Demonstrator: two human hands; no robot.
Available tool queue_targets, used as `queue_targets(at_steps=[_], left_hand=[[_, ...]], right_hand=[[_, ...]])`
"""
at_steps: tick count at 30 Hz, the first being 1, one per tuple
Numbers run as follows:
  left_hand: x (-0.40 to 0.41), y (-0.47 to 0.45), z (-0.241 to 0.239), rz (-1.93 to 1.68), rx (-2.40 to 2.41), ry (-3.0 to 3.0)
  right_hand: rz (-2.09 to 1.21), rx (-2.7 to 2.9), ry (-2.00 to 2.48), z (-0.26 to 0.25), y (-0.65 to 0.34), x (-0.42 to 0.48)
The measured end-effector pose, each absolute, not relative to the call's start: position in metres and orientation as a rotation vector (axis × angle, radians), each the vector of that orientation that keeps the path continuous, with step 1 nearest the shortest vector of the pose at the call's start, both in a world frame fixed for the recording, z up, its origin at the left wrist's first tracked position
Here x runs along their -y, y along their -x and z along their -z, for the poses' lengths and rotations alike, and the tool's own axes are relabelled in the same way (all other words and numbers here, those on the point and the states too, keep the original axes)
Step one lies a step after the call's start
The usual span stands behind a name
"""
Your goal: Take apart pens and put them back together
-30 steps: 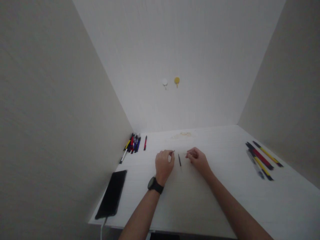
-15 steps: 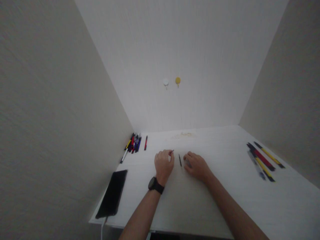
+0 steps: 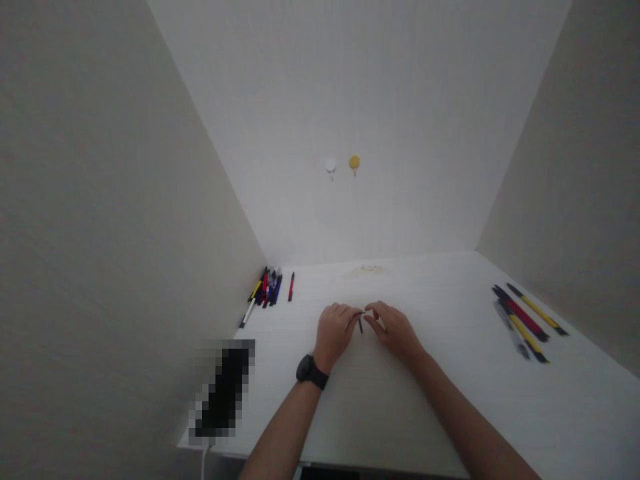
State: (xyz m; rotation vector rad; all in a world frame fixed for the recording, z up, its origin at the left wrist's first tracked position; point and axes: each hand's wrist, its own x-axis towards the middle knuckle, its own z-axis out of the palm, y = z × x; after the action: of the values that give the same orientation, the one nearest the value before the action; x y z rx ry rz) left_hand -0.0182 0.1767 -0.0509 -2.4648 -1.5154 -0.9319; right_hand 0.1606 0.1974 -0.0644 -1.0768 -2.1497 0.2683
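My left hand (image 3: 336,335), with a black watch on its wrist, is closed in a pinch on a small, thin dark pen part (image 3: 361,313). The part points toward my right hand (image 3: 394,330). That hand is also closed, its thumb and fingertips curled at the tip of the part; what they hold, if anything, is too small to make out. Below the fingertips a slim dark stick-like piece (image 3: 361,326) lies on the white table, partly covered by the left hand.
At the left wall lies a cluster of pens (image 3: 267,288), with a red pen (image 3: 291,287) beside it. Several pens (image 3: 523,317) lie at the right. A blurred-out dark flat object (image 3: 225,390) with a white cable is near the left edge. Two hooks (image 3: 355,162) are on the back wall.
My left hand has moved right, bringing the small pen part up to my right fingertips. The right hand has shifted only slightly. The dark piece on the table is now partly covered.
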Motion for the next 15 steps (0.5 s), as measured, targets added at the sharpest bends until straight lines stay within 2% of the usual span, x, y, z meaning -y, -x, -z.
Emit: queue_targets(at_steps=[7,15], left_hand=[[-0.178,0.019,0.054,0.914,1.499,2.481],[-0.179,0.037,0.047,0.858,1.925,1.958]], right_hand=[[-0.291,2.139,1.107,0.067,-0.159,-0.198],[0.13,2.003,1.809,0.063,-0.17,-0.202]])
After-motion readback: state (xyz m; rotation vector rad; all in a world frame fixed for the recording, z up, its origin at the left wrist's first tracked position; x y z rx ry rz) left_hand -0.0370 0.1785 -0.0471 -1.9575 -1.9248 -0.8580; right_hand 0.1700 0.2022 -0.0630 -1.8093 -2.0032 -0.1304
